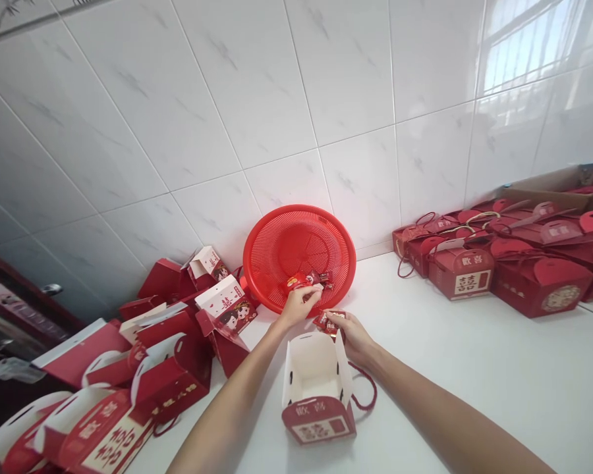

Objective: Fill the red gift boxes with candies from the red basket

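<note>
Left hand (300, 306), fingers together, is at colander (296, 240), twelve o'clock from gift box (319, 407); right hand (353, 337) clamps wrapped candies (329, 321).

You have one round red plastic mesh basket (301, 227) and one small open red-and-white cardboard box (320, 421) before you. To your right are at least five closed red cardboard gift boxes (538, 283) and one brown cardboard carton (538, 195); to your left, at least five open red cardboard boxes (178, 388). You can't count the red-wrapped sweets (296, 282) exactly: several show.
</note>
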`<state>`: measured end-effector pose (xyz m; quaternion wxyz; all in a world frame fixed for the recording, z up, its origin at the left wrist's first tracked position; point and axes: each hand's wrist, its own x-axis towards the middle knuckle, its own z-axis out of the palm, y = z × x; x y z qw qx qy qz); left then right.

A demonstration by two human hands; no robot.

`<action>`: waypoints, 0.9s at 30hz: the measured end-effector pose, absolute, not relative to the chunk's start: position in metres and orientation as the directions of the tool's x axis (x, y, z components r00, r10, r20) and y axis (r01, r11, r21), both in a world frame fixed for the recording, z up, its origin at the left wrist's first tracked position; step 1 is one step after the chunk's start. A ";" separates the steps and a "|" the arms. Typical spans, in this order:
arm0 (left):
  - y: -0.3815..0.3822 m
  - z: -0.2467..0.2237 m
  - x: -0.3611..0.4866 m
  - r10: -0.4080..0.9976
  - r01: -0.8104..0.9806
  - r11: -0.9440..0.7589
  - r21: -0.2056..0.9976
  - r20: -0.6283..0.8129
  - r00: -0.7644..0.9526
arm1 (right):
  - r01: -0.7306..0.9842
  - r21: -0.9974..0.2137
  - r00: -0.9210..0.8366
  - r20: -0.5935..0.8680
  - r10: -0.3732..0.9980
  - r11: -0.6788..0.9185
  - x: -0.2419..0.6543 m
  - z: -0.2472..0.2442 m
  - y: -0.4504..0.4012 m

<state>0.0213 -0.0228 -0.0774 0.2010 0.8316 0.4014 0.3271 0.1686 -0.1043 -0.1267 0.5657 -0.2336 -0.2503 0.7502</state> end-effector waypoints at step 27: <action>-0.039 -0.099 0.023 0.814 0.630 -0.566 0.532 0.483 0.323 | -0.717 -0.656 -0.284 -0.033 0.958 -0.235 0.171 -0.127 -0.107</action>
